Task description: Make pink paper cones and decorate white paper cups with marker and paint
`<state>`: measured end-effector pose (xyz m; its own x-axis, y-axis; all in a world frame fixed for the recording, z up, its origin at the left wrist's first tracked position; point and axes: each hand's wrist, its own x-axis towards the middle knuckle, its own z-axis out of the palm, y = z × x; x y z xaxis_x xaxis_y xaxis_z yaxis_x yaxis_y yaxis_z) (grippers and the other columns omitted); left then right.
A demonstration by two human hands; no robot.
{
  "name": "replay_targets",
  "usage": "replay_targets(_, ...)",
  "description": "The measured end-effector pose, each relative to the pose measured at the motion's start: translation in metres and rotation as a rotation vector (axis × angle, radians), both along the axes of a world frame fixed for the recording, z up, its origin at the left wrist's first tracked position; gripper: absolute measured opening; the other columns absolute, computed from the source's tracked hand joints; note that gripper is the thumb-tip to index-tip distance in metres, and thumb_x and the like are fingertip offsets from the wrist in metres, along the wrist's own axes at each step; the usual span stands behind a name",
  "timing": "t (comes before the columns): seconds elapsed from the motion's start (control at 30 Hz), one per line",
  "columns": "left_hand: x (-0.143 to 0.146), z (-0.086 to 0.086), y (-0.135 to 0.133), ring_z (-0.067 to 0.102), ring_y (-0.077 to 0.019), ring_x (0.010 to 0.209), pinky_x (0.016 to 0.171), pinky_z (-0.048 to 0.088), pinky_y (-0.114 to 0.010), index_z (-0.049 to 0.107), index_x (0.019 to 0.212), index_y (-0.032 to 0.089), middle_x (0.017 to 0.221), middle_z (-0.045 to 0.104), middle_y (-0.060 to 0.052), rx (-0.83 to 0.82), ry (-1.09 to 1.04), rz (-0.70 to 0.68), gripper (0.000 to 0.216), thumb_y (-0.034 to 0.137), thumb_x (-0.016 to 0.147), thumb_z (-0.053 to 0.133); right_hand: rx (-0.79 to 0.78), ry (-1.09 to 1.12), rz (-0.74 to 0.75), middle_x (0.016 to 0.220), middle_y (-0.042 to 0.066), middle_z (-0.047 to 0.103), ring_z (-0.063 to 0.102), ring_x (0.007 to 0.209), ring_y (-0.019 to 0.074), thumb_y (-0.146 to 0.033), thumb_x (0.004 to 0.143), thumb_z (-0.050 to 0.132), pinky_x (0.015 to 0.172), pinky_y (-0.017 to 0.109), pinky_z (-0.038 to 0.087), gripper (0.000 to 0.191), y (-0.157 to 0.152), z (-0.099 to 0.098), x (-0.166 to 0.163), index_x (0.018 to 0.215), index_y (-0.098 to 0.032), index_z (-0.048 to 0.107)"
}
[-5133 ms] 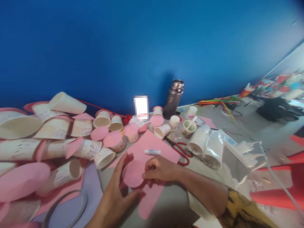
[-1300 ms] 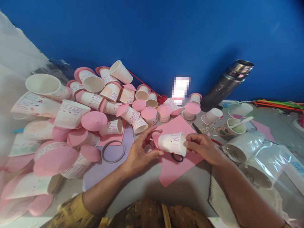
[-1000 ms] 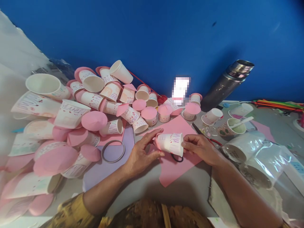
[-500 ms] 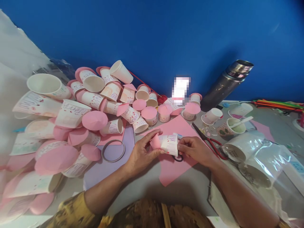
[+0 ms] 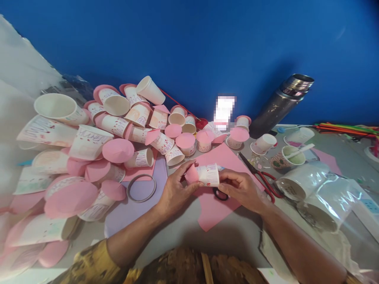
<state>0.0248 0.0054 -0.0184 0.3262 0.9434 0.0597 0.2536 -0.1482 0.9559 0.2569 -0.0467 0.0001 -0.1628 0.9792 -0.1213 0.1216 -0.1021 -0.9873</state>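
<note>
A white paper cup (image 5: 209,176) with purple and red marks lies sideways between my hands above a pink paper sheet (image 5: 209,215). A pink paper cone (image 5: 192,174) covers the cup's base on the left. My left hand (image 5: 175,190) is closed round that end, fingers behind and thumb in front. At the open rim is my right hand (image 5: 244,188), fingers bent and thumb close to the rim; its fingertips are partly hidden. Beneath the cup, a dark ring-shaped handle (image 5: 220,193) shows on the pink sheet.
Many decorated cups with pink cones (image 5: 118,150) are heaped at left. A grey tape ring (image 5: 141,188) lies on lilac paper (image 5: 124,215). Red-handled scissors (image 5: 268,185) are at right, near plastic-wrapped cups (image 5: 322,201), a spoon cup (image 5: 291,156) and a dark flask (image 5: 275,110).
The cup has shifted slightly up and left in my hands. My right fingers have moved from a pinch at the rim to a more spread hold there.
</note>
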Motion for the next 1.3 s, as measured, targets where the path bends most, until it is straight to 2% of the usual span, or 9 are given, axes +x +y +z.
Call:
replay_targets(0.23,-0.002,0.006,0.007,0.070,-0.0326,0.118,0.099,0.058,-0.046,0.069,0.127,0.016,0.127,0.076,-0.015,-0.068,-0.066,0.002,0.054,0.046,0.083,0.077,-0.074,0.075,-0.143,0.060,-0.002,0.058,0.049,0.053,0.0110,-0.058,0.085,0.076,0.055,0.026,0.041,0.043,0.003,-0.009,0.003,0.074,-0.017,0.067)
replay_targets(0.4,-0.009,0.008,0.011,0.065,-0.0362,0.129,0.108,0.054,-0.052,0.060,0.144,0.020,0.143,0.067,-0.016,-0.078,0.026,-0.087,0.075,0.056,0.081,0.080,-0.230,0.449,-0.230,0.059,-0.002,0.060,0.050,0.053,0.0103,-0.051,0.076,0.088,0.054,0.025,0.040,0.040,0.009,-0.014,0.008,0.078,-0.018,0.065)
replay_targets(0.53,-0.011,0.006,0.005,0.049,-0.0380,0.148,0.122,0.040,-0.056,0.050,0.155,0.026,0.160,0.052,-0.015,0.016,-0.018,-0.179,0.096,0.057,0.073,0.089,-0.280,0.570,-0.145,0.059,-0.004,0.056,0.050,0.053,0.0106,-0.056,0.077,0.086,0.053,0.025,0.041,0.046,0.008,-0.015,-0.002,0.075,-0.020,0.056)
replay_targets(0.73,-0.008,0.009,-0.005,0.060,-0.0368,0.136,0.115,0.049,-0.052,0.064,0.140,0.022,0.147,0.064,-0.017,0.013,-0.124,-0.234,0.081,0.055,0.071,0.092,-0.362,0.522,0.079,0.053,-0.003,0.058,0.049,0.045,0.0114,-0.073,0.071,0.083,0.048,0.026,0.041,0.058,0.000,-0.019,-0.016,0.074,-0.020,0.058)
replay_targets(0.83,-0.010,0.014,-0.003,0.067,-0.0352,0.124,0.107,0.055,-0.049,0.067,0.134,0.022,0.135,0.072,-0.015,-0.026,-0.120,-0.200,0.071,0.054,0.074,0.089,-0.241,0.244,0.049,0.060,0.003,0.066,0.056,0.051,0.0145,-0.068,0.082,0.076,0.053,0.028,0.043,0.051,0.003,-0.013,-0.001,0.073,-0.019,0.065)
replay_targets(0.97,-0.012,0.016,0.004,0.070,-0.0359,0.116,0.104,0.055,-0.052,0.067,0.129,0.018,0.120,0.076,-0.014,-0.014,-0.006,-0.020,0.069,0.053,0.073,0.086,0.233,-0.621,-0.272,0.082,0.006,0.074,0.065,0.077,0.0209,-0.040,0.098,0.062,0.072,0.032,0.045,0.027,0.009,-0.008,0.025,0.082,-0.021,0.071)
replay_targets(1.13,-0.004,0.014,0.003,0.065,-0.0342,0.124,0.104,0.054,-0.050,0.060,0.133,0.019,0.135,0.067,-0.014,0.026,0.058,0.040,0.070,0.041,0.071,0.083,0.229,-1.117,-0.156,0.102,0.011,0.073,0.066,0.094,0.0283,-0.028,0.093,0.070,0.069,0.033,0.041,0.010,0.012,-0.019,0.029,0.100,-0.020,0.072)
replay_targets(1.2,-0.002,0.015,0.002,0.065,-0.0330,0.122,0.099,0.056,-0.046,0.061,0.127,0.020,0.133,0.066,-0.013,0.046,0.092,0.034,0.063,0.037,0.070,0.081,0.268,-1.213,-0.115,0.102,0.013,0.072,0.066,0.098,0.0306,-0.028,0.094,0.070,0.071,0.035,0.043,0.010,0.013,-0.024,0.028,0.100,-0.020,0.072)
replay_targets(1.3,-0.002,0.018,0.001,0.066,-0.0311,0.115,0.095,0.057,-0.044,0.064,0.115,0.021,0.122,0.068,-0.010,0.104,0.152,0.004,0.050,0.034,0.069,0.079,0.373,-1.059,-0.172,0.098,0.011,0.075,0.066,0.097,0.0303,-0.027,0.094,0.067,0.081,0.038,0.048,0.010,0.014,-0.025,0.029,0.099,-0.020,0.072)
